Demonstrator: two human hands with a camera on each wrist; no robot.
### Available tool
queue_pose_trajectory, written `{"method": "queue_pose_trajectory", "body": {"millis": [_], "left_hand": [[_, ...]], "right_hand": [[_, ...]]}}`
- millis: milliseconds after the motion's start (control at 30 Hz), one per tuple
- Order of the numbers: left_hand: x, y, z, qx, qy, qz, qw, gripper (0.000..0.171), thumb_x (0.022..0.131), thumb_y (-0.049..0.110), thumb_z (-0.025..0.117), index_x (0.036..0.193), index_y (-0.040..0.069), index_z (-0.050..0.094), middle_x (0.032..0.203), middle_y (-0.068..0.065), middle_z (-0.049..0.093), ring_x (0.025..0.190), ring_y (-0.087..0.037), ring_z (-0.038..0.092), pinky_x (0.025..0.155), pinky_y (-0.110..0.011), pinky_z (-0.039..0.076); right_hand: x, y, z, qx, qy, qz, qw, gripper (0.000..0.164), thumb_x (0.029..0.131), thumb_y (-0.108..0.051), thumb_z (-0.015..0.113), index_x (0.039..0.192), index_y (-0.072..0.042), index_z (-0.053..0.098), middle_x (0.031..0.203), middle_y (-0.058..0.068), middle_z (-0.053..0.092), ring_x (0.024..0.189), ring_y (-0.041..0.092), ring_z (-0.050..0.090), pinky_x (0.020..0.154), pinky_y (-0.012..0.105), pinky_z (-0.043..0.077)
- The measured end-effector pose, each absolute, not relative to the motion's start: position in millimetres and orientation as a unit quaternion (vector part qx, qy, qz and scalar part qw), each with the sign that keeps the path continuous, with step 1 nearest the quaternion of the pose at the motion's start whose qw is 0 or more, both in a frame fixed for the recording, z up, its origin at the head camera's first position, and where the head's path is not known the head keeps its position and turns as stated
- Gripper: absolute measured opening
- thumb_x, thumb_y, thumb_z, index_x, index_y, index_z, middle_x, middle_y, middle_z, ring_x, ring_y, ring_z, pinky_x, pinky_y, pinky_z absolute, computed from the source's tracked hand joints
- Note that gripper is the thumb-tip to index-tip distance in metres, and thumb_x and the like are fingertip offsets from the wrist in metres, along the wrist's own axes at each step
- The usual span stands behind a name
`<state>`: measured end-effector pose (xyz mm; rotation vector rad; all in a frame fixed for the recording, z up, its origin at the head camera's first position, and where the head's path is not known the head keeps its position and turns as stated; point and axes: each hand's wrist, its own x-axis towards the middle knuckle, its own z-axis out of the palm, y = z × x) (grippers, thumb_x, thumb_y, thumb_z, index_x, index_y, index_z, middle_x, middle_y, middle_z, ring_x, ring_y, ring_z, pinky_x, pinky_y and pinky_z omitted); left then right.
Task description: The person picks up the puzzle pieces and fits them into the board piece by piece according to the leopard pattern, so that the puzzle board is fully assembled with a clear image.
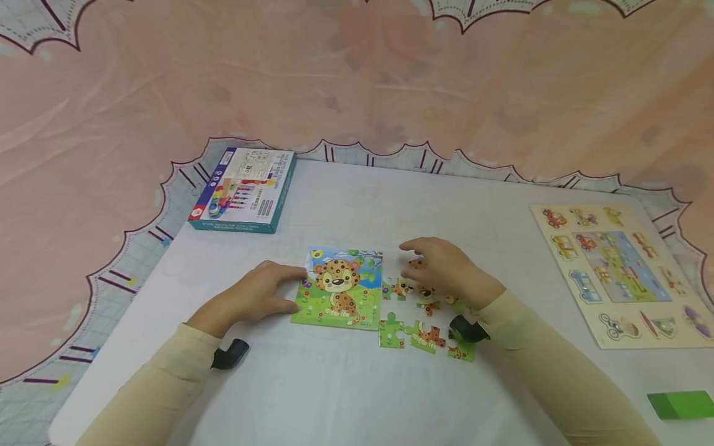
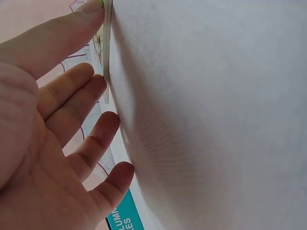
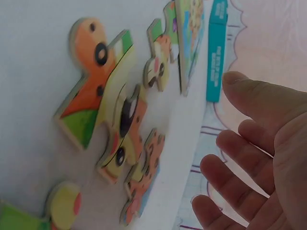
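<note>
A square leopard picture board point(image 1: 337, 288) lies flat in the middle of the white table. At its left edge is my left hand point(image 1: 259, 291), thumb and fingertips touching the edge with the fingers fairly straight. Several loose jigsaw pieces point(image 1: 426, 334) with leopard and grass parts are spread just right of the board. Over the upper pieces hovers my right hand point(image 1: 446, 266), fingers apart and gripping nothing. In the right wrist view, jigsaw pieces point(image 3: 122, 120) lie on the table beyond the relaxed fingers point(image 3: 235, 177).
A teal-edged box point(image 1: 245, 192) lies at the back left. On the right is a wooden vehicle puzzle board point(image 1: 625, 272), with a green block point(image 1: 680, 406) nearer the front. A patterned pink curtain point(image 1: 357, 80) hangs behind the table point(image 1: 312, 396).
</note>
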<state>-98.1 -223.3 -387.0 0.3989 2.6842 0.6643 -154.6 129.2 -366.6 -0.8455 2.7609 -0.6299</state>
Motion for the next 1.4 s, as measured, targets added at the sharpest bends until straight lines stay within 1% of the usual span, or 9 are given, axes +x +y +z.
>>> {"method": "queue_pose_trajectory", "body": {"millis": [200, 467, 767, 1033, 1267, 1400], "left_hand": [[-98, -223, -387, 0.14, 0.945, 0.237, 0.173, 0.066, 0.083, 0.022, 0.083, 0.143, 0.011, 0.057, 0.142, -0.01, 0.056, 0.134, -0.037, 0.042, 0.11, -0.057, 0.035], [-98, -223, -387, 0.14, 0.946, 0.234, 0.173, 0.067, 0.082, 0.022, 0.083, 0.143, 0.011, 0.057, 0.142, -0.01, 0.056, 0.134, -0.037, 0.042, 0.11, -0.057, 0.035], [-97, -223, -387, 0.138, 0.947, 0.232, 0.172, 0.067, 0.082, 0.022, 0.083, 0.143, 0.012, 0.057, 0.142, -0.01, 0.056, 0.133, -0.037, 0.042, 0.109, -0.057, 0.036], [-97, -224, -387, 0.141, 0.947, 0.232, 0.172, 0.067, 0.082, 0.022, 0.083, 0.143, 0.012, 0.057, 0.143, -0.01, 0.056, 0.134, -0.036, 0.042, 0.109, -0.057, 0.036], [-98, -224, -387, 0.145, 0.947, 0.232, 0.17, 0.067, 0.082, 0.022, 0.083, 0.143, 0.011, 0.057, 0.142, -0.01, 0.056, 0.134, -0.037, 0.042, 0.109, -0.057, 0.036], [-98, -224, -388, 0.144, 0.947, 0.231, 0.171, 0.067, 0.082, 0.022, 0.083, 0.143, 0.011, 0.057, 0.142, -0.01, 0.056, 0.134, -0.037, 0.042, 0.109, -0.057, 0.036]], "right_hand": [[-157, 142, -372, -0.257, 0.936, -0.212, 0.111, 0.053, 0.094, -0.027, 0.072, 0.139, -0.003, 0.058, 0.137, 0.016, 0.059, 0.118, 0.033, 0.06, 0.1, 0.052, 0.047], [-161, 154, -382, -0.241, 0.941, -0.21, 0.109, 0.051, 0.093, -0.025, 0.071, 0.137, -0.002, 0.059, 0.134, 0.017, 0.061, 0.117, 0.035, 0.061, 0.099, 0.053, 0.047], [-164, 165, -386, -0.24, 0.943, -0.204, 0.11, 0.05, 0.092, -0.023, 0.073, 0.134, 0.001, 0.06, 0.129, 0.019, 0.064, 0.114, 0.035, 0.062, 0.097, 0.053, 0.049], [-164, 170, -388, -0.247, 0.944, -0.191, 0.106, 0.046, 0.092, -0.022, 0.074, 0.13, 0.002, 0.063, 0.127, 0.016, 0.065, 0.112, 0.034, 0.063, 0.097, 0.052, 0.048], [-164, 173, -389, -0.239, 0.948, -0.181, 0.107, 0.041, 0.093, -0.021, 0.072, 0.127, 0.0, 0.064, 0.125, 0.017, 0.066, 0.117, 0.037, 0.059, 0.1, 0.054, 0.045], [-165, 174, -390, -0.24, 0.949, -0.175, 0.106, 0.042, 0.093, -0.021, 0.072, 0.127, 0.0, 0.064, 0.126, 0.017, 0.065, 0.118, 0.038, 0.058, 0.101, 0.055, 0.044]]}}
